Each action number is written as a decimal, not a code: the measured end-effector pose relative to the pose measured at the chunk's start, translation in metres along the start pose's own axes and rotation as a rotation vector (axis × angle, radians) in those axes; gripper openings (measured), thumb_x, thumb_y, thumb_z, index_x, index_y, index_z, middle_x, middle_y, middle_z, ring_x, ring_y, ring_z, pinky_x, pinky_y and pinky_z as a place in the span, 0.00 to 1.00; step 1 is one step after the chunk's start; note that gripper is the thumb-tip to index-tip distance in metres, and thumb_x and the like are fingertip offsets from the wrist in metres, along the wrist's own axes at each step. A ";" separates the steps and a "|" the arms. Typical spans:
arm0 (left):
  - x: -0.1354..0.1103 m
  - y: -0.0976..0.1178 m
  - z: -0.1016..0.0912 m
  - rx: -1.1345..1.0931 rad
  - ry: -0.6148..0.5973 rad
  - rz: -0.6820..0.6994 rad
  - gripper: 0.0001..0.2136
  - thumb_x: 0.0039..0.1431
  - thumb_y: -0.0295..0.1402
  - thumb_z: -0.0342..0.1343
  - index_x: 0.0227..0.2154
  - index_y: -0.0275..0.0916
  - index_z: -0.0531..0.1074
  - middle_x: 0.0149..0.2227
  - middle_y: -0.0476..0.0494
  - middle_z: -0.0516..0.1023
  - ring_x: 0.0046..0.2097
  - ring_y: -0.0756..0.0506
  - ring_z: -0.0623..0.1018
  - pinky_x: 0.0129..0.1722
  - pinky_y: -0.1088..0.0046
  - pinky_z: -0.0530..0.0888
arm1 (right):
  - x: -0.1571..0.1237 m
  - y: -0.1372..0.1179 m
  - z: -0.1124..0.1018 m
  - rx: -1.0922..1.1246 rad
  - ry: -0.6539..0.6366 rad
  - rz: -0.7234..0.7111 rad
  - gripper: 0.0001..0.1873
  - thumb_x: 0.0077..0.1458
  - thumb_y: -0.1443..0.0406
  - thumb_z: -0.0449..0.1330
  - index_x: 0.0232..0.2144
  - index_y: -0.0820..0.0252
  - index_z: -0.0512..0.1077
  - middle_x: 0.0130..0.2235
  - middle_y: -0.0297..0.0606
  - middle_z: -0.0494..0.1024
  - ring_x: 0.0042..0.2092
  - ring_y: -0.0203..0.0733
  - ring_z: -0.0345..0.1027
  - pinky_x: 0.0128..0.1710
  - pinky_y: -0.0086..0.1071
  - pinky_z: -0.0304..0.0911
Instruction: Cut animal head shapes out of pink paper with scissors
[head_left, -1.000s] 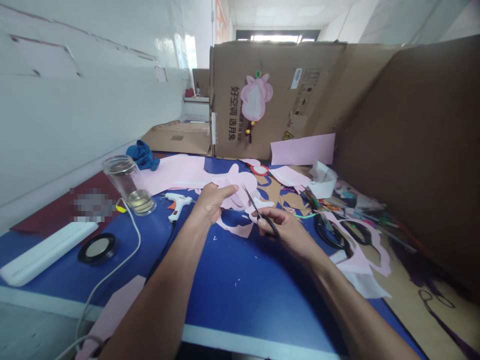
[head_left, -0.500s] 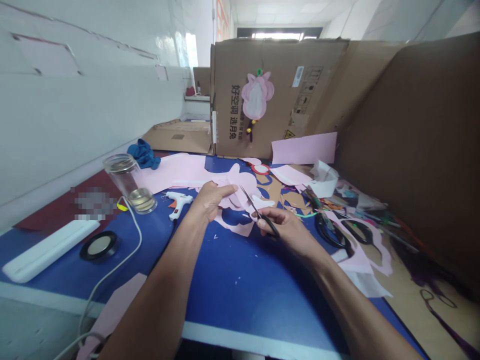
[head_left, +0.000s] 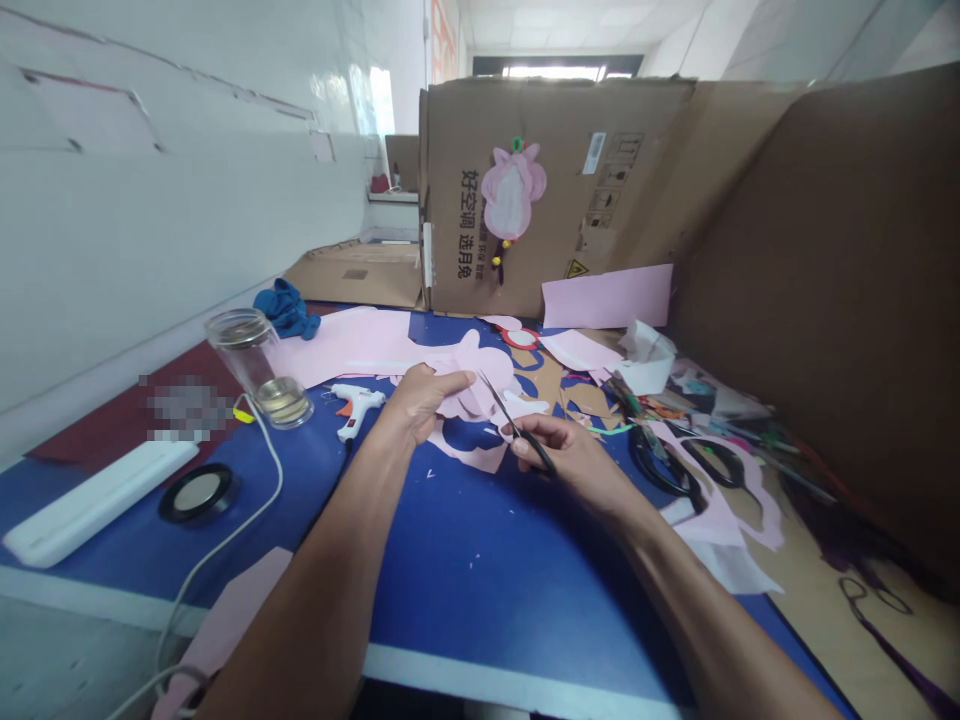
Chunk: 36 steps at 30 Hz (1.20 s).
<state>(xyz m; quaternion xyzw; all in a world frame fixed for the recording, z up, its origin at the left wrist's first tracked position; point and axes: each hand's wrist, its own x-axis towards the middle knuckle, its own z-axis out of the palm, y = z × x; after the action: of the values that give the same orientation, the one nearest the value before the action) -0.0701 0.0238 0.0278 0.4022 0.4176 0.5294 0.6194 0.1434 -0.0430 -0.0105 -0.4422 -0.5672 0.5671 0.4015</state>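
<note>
My left hand point(head_left: 424, 400) pinches a pink cut-out point(head_left: 491, 368) with rounded lobes between thumb and fingers, above the blue tabletop point(head_left: 450, 560). Black-handled scissors point(head_left: 529, 437) are in my right hand point(head_left: 562, 455), the fingers closed around the handles. Their narrow blades point up and left, against or just in front of the cut-out's right side; whether they touch it I cannot tell. Below my hands lies a pink offcut point(head_left: 472, 455) with a curved hole. Left of my left hand rests a white glue gun point(head_left: 358, 408).
A glass jar point(head_left: 259, 365), a black tape roll point(head_left: 196, 492) and a white bar with a cable point(head_left: 101, 505) are at left. Scraps, tools and black-handled scissors point(head_left: 664, 460) crowd the right. Behind stands a cardboard box point(head_left: 570, 120) with a pink ornament point(head_left: 513, 190) hanging on it.
Both hands, the cut-out and the scissors keep almost the same place. The view has shifted very slightly.
</note>
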 end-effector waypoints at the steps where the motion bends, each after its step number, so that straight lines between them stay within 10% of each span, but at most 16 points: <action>1: 0.000 0.000 0.000 -0.002 0.001 -0.002 0.10 0.46 0.23 0.69 0.34 0.31 0.83 0.37 0.33 0.86 0.35 0.39 0.85 0.36 0.62 0.82 | 0.000 0.000 0.000 -0.003 0.004 0.001 0.29 0.46 0.47 0.76 0.43 0.60 0.79 0.26 0.31 0.73 0.29 0.37 0.64 0.29 0.31 0.50; 36: 0.005 -0.017 0.003 -0.007 0.026 0.039 0.11 0.47 0.29 0.71 0.36 0.35 0.82 0.33 0.36 0.85 0.31 0.40 0.83 0.34 0.63 0.80 | 0.003 0.002 0.000 -0.023 0.054 -0.009 0.28 0.48 0.45 0.74 0.44 0.58 0.81 0.26 0.32 0.74 0.26 0.35 0.58 0.26 0.31 0.51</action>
<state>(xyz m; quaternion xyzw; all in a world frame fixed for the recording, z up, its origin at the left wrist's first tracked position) -0.0610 0.0268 0.0128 0.4011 0.4159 0.5480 0.6048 0.1425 -0.0403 -0.0122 -0.4593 -0.5646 0.5468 0.4140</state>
